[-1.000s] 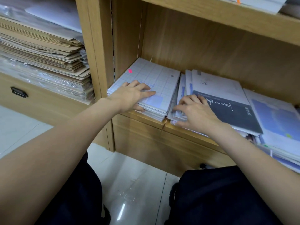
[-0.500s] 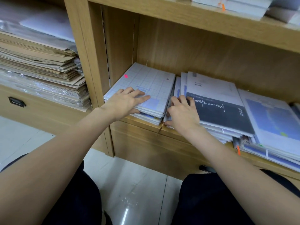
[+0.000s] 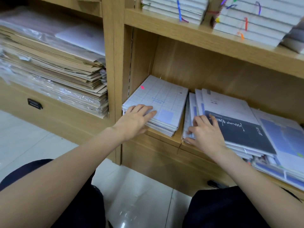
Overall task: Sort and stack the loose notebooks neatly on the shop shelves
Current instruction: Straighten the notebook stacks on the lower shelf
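A light wooden shelf (image 3: 164, 139) held a pale grid-covered notebook stack (image 3: 164, 99). The left hand (image 3: 136, 119) lay flat there, fingers straight. The right hand (image 3: 205, 134) pinched a dark-covered notebook pile (image 3: 238, 129), its white writing unreadable.

Soft, even indoor light fills the frame, with no hard shadows. A pale glare patch sits on the glossy floor tiles (image 3: 131, 209) at lower centre. The shelf recess (image 3: 205, 69) darkens toward its back. Motion blur smears the upper right, and wide-angle distortion bends the shelf lines near the edges.

brown envelope stack (image 3: 54, 69) | drawer handle (image 3: 34, 104) | white tiled floor (image 3: 24, 142)
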A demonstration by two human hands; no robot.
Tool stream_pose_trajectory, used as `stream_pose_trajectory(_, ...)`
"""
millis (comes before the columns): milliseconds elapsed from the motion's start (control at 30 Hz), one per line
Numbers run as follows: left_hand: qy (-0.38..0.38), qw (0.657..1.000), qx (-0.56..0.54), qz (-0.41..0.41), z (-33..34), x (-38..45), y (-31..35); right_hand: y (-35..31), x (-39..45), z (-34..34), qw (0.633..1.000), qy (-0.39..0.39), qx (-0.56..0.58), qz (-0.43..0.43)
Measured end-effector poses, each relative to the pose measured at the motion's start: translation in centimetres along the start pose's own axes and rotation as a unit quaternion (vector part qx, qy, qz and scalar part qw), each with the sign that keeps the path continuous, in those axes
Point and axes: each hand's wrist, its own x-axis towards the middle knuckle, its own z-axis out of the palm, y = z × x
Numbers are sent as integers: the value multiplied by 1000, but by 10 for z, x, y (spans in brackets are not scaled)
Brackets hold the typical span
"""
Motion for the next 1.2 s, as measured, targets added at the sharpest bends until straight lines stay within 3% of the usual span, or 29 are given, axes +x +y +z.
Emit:
stream_pose_trajectory(100,47,999,-26,4,4,-29,-11,0,4,-12,994,-23,102,17)
stream_pose_trajectory(200,43,995,-69,-64,0,-42,-20,-18,14,-29,947,80,310,2)
stream_pose_trajectory(233,37,992,-88,-86,-2,-43,-21,-29,18,-31,938,80,335,-21)
stream_pose_trajectory(367,47,973,-165,-152,-2,-45,-21,-70,48,-26,965,11,232,-125)
stream_pose_trajectory(667,-2,928,-285,-238,21,-47,-29,-56,74,-2,979,14,174,-109)
stream_pose_trajectory(867,26,839,-448,-308,20,-33,-25,-52,69,1,987,-14,138,-86)
stream_pose_trajectory(967,25,811,-491,-317,15,-27,-18,-54,68,0,990,5,114,-78)
stream_pose_trajectory(1067,27,811,-484,-327,10,-22,-20,-51,64,-2,991,25,106,-75)
stream_pose_trajectory(1200,42,875,-366,-315,9,-22,-15,-43,56,-1,992,33,107,-59)
